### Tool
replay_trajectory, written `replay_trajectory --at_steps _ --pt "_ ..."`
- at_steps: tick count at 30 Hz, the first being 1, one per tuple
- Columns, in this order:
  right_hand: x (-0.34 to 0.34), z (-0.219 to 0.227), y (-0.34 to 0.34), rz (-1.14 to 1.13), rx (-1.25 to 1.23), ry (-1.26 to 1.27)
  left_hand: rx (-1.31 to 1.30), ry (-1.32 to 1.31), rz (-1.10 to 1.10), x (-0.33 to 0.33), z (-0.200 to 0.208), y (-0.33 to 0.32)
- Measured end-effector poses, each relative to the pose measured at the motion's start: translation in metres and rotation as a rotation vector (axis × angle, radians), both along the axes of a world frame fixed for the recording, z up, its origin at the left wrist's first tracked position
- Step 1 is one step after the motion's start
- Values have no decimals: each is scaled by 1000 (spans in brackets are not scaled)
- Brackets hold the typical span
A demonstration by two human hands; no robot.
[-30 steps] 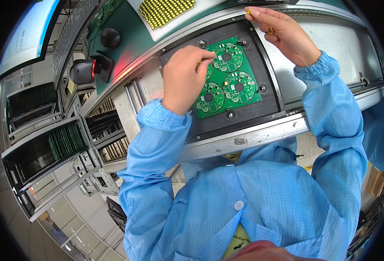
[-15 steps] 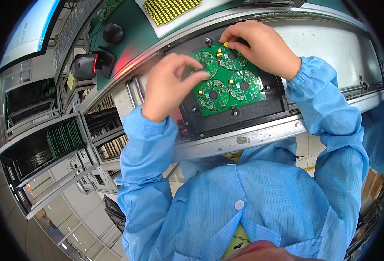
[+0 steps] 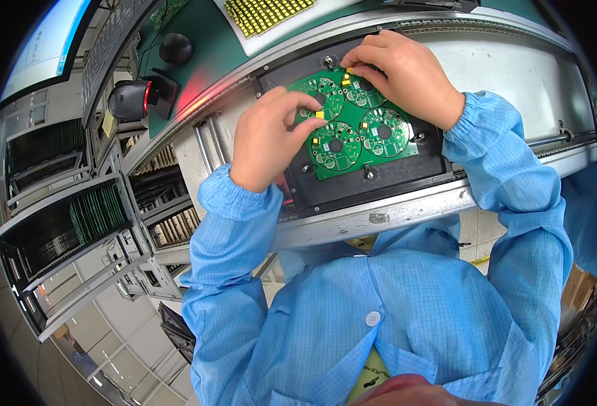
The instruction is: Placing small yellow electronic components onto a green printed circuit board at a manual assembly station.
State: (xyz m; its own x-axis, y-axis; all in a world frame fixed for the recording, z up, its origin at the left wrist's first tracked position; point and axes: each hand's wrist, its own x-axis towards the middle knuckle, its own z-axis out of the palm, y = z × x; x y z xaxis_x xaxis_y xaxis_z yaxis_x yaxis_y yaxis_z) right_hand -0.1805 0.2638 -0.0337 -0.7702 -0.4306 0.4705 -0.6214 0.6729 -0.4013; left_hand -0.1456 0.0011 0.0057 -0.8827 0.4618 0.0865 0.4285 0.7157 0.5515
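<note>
A green circuit board [image 3: 350,127] with several round sections lies in a black carrier [image 3: 407,181], held by small metal clamps at its edges. My left hand [image 3: 266,139] is over the board's left side, thumb and forefinger pinching a small yellow component [image 3: 320,115] close to the board's surface. At the far right section, my right hand [image 3: 410,78] pinches another small yellow component [image 3: 350,70] between its fingertips. Just below those fingers a yellow part [image 3: 346,80] sits on the board. My fingers partly cover the two upper sections.
Beyond the metal rail, a white tray [image 3: 250,46] bears rows of yellow-and-black components [image 3: 268,15]. A black mouse [image 3: 175,49] and a scanner [image 3: 128,100] with a red glow stand at the far left. Below them is a rack of green boards [image 3: 99,210]. A silver rail [image 3: 379,218] runs along the near side.
My left hand has moved slightly right and is steadier, the yellow component now plainly visible between its fingertips. My right hand stays at nearly the same spot.
</note>
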Motion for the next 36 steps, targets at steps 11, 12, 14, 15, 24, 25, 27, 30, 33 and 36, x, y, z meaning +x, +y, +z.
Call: replay_trajectory --at_steps 11,12,14,15,24,25,27,30,33,36 --pt "1 11 0 25 51 15 -4 152 -40 -1 -12 5" --pt "1 11 1 36 53 15 50 106 -24 -1 -13 6" --pt "1 10 1 41 48 27 102 57 -9 -2 -13 7" --pt "1 9 2 48 44 39 221 -71 21 -2 -13 8" --pt "2 8 34 -4 -852 -770 469 -502 94 13 -11 29" --pt "-1 40 41 -1 -874 -1217 361 -406 59 17 -9 27" --pt "3 39 50 -10 -1029 -1251 323 -277 -26 18 -8 32" --pt "0 20 60 -88 -1239 -1303 263 -133 -109 23 -6 39" --pt "-8 -22 78 1044 -1347 -929 229 -105 -95 26 -10 51" --pt "20 44 52 -266 -1321 -1309 203 -77 -24 33 -9 49"
